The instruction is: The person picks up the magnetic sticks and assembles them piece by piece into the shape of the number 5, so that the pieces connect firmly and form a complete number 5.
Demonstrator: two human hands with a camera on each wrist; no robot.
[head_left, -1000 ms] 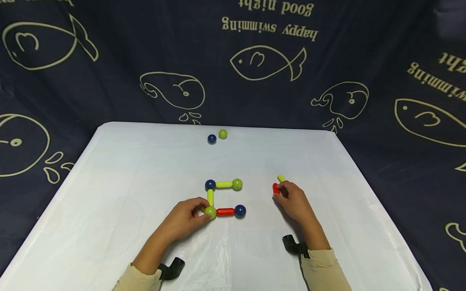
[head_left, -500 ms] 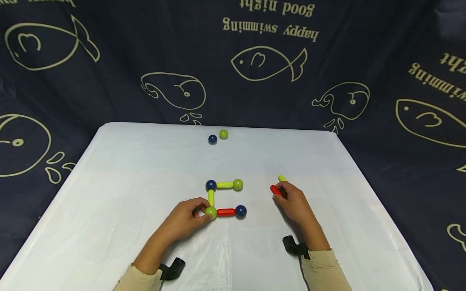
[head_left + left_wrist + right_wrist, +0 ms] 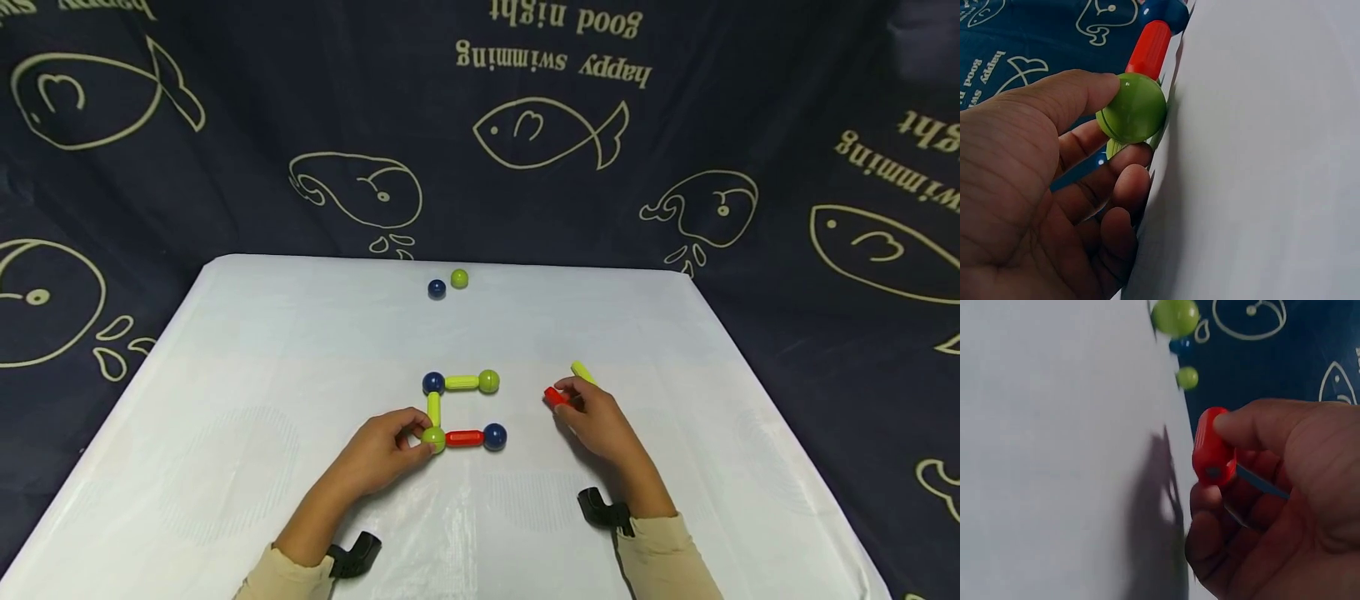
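Note:
My left hand (image 3: 382, 450) pinches the green ball (image 3: 1132, 107) at the near left corner of a joined shape on the table. From that ball a red rod (image 3: 465, 438) runs right to a blue ball (image 3: 494, 437), and a yellow-green rod (image 3: 434, 409) runs back to another blue ball (image 3: 433, 382). A second yellow-green rod (image 3: 461, 382) links that one to a green ball (image 3: 489, 382). Right of the shape, my right hand (image 3: 600, 419) holds a loose red rod (image 3: 1213, 447) between thumb and fingers. Just behind this hand lies a loose yellow-green rod (image 3: 582, 372), partly covered.
A loose blue ball (image 3: 437, 289) and a loose green ball (image 3: 460, 278) sit near the far edge of the white-covered table (image 3: 300, 333). Dark cloth (image 3: 525, 208) printed with fish hangs behind and beside it.
The right hand has moved a little left with its red rod, which has turned from near upright to slanting left. More of the loose yellow-green rod shows. The left hand stays in place.

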